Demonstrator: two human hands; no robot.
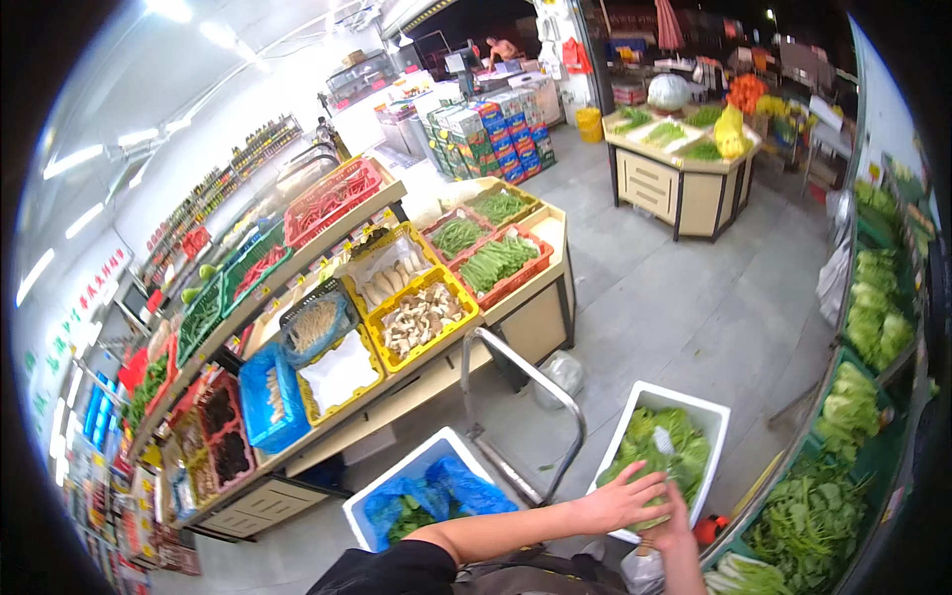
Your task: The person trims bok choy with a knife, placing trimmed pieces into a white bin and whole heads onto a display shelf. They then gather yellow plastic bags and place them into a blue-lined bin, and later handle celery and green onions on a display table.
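Note:
My left hand (632, 500) reaches across from the left, its fingers spread over a leafy green vegetable (621, 470) that looks like lettuce. From below, my right hand (674, 517) meets it, gripping the same bunch near its pale base; the exact grip is partly covered by my fingers. Both hands are over the near end of a white foam box (715, 416) filled with green leaves (680, 425). A pale patterned piece (663, 440) lies on the leaves. Left of my arm stands a second foam box (357, 513), lined with blue plastic (454, 483) and holding darker greens (416, 515).
A metal cart handle (573, 416) rises between the boxes. Shelves of lettuce (877, 312) and leafy greens (807, 513) run along the right. On the left, a display stand bears yellow crates of mushrooms (424, 320) and a red crate of green vegetables (500, 264). A person (503, 49) is far back.

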